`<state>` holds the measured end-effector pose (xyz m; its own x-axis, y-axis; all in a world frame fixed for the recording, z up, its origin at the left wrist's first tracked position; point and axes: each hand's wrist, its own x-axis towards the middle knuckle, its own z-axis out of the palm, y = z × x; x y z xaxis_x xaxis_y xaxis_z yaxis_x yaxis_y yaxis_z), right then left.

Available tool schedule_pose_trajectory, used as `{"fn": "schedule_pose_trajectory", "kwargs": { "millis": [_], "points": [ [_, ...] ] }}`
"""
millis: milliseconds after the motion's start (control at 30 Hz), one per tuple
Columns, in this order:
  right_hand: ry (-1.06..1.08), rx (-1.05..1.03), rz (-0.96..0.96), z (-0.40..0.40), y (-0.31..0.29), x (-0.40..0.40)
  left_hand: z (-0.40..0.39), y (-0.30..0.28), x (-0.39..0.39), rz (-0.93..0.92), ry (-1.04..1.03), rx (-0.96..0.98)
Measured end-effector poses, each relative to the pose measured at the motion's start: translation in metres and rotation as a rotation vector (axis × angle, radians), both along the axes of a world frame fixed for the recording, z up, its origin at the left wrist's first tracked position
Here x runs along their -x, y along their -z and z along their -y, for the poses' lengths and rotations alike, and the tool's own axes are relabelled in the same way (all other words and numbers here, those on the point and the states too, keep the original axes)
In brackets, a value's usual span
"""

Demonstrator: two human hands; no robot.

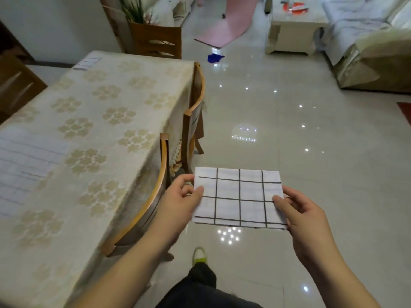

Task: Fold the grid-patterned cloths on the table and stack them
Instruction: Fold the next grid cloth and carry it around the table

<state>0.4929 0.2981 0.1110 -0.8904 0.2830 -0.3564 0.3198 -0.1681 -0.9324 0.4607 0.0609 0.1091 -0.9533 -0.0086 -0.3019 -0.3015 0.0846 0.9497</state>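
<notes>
A white folded cloth with a black grid pattern is held flat in the air above the shiny tiled floor, at about five o'clock in the view, well apart from the surface with the beige flowered tablecloth at nine o'clock. Its left edge is pinched by the left hand, thumb on top, and its right edge is pinched by the right hand in the same way. The grip at both sides is probably kept so that the folded layers do not open while the cloth is carried. More grid-patterned cloths are seen, blurred, at the left edge of the surface, and a small one lies at the far corner, at eleven o'clock. The held cloth is judged ready for stacking there.
</notes>
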Motion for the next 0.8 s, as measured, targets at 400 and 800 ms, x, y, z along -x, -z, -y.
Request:
{"fn": "schedule_pose_trajectory", "kwargs": {
  "millis": [400, 800],
  "points": [
    [-0.16, -0.033, -0.011, 0.041, -0.001, 0.175, 0.047, 0.013, 0.151, 0.03, -0.13, -0.036],
    [-0.146, 0.026, 0.029, 0.035, 0.002, 0.314, 0.038, 0.012, 0.298, -0.014, -0.112, 0.063]
  ]
}}
